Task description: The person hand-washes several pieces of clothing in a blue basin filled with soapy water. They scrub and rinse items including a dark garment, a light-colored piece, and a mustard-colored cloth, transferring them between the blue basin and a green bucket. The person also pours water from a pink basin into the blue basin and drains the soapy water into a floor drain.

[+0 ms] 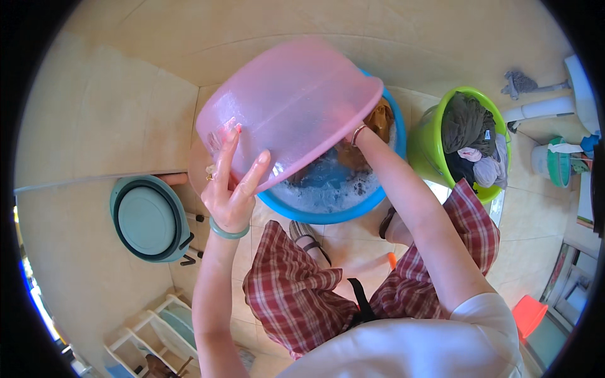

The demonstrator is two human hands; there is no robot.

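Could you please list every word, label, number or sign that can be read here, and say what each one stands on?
No word, number or sign can be read in this picture.
Small white tag on the dark clothes in the green bucket: too small to read.
Pink basin: no lettering visible on the side shown.
Blue tub: none visible on the part that shows.

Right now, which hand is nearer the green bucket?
Right. The right hand, partly behind the pink basin, is left of the green bucket; the left hand is farther left.
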